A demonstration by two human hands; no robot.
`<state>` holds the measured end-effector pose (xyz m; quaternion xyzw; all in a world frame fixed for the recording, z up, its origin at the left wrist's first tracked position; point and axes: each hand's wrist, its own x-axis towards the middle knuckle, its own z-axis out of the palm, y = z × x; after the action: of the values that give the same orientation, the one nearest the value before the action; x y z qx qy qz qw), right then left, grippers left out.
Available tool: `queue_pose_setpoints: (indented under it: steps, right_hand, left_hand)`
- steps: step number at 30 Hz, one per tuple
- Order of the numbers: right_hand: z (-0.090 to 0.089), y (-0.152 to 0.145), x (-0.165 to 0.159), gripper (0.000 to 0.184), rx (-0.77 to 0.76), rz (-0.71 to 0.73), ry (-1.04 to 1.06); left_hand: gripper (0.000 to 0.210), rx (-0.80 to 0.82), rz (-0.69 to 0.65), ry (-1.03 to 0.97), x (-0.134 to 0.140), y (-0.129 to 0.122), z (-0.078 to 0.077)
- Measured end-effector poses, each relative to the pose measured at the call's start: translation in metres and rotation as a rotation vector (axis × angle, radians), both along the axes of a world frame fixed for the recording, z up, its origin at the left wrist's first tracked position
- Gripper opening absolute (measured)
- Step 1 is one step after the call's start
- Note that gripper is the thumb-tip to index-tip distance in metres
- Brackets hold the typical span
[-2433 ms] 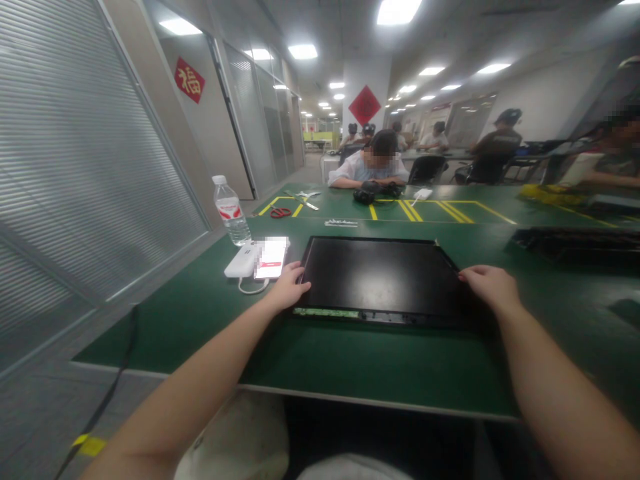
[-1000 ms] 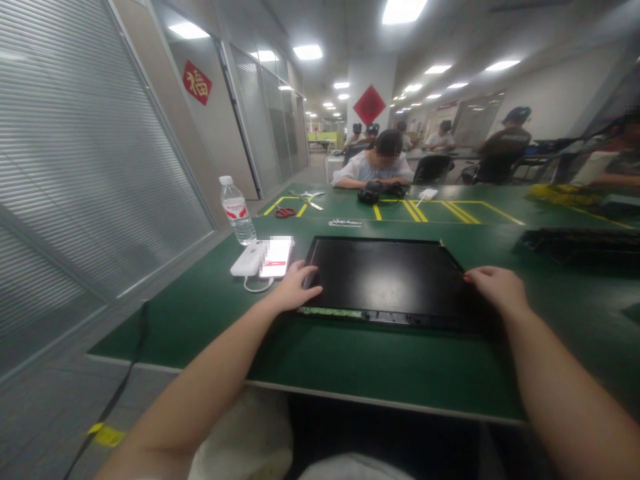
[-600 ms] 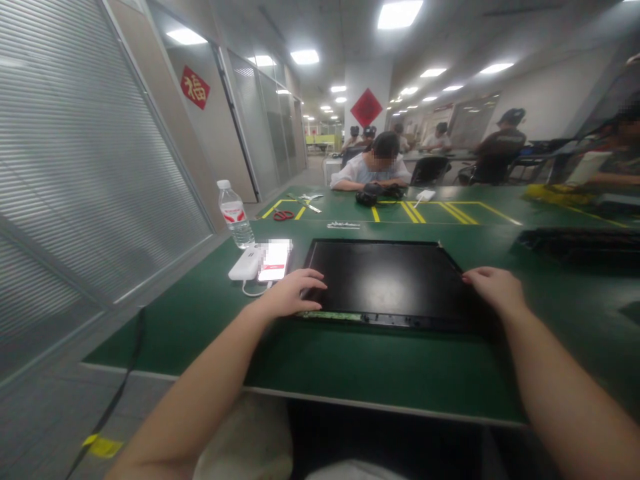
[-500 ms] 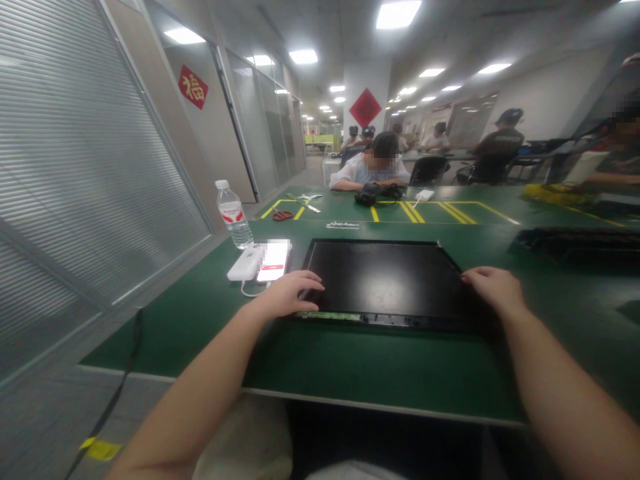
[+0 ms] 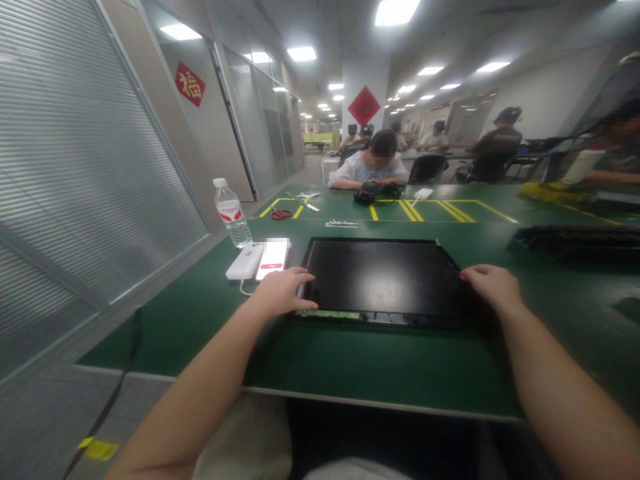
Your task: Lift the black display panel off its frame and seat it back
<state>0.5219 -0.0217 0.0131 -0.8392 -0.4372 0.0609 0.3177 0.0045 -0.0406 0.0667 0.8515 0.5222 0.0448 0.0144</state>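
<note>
A flat black display panel (image 5: 380, 277) lies on the green table between my hands. Along its near edge runs a strip of green circuit board (image 5: 333, 315). My left hand (image 5: 281, 292) grips the panel's left edge, with thumb and fingers a little apart around it. At the right edge, my right hand (image 5: 493, 285) pinches the frame between thumb and fingers. The undersides of both grips are hidden. Close to my left hand are a lit phone (image 5: 273, 259) with a white cable and a white power bank (image 5: 245, 262).
A water bottle (image 5: 233, 217) stands behind the power bank. Red-handled scissors (image 5: 281, 214) and small white pieces (image 5: 341, 225) lie farther back. Dark long parts (image 5: 570, 247) are on the right. A person (image 5: 373, 163) sits across the green table (image 5: 375, 363), behind a black object (image 5: 367, 193).
The fingers of my left hand have drawn back slightly toward the panel's left edge. My right hand and the panel look almost unchanged; the view has shifted a little.
</note>
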Motion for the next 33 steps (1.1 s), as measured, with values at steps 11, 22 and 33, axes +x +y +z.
queue_pose_setpoints:
  steps: [11,22,33]
  right_hand:
    - [-0.0023,0.0017,0.0023,0.014,0.016,-0.01,0.017]
    - [-0.001,0.0004,-0.0023,0.01,0.048,-0.023,0.045]
    - [0.0028,-0.0006,-0.0057,0.01,0.034,-0.04,0.044]
  left_hand:
    - [0.049,0.029,-0.123,0.024,-0.0027,-0.0003,-0.0006]
    - [0.043,0.052,-0.133,0.062,-0.0024,0.0011,-0.0026]
    - [0.04,0.057,-0.135,0.061,-0.0034,0.0027,-0.003]
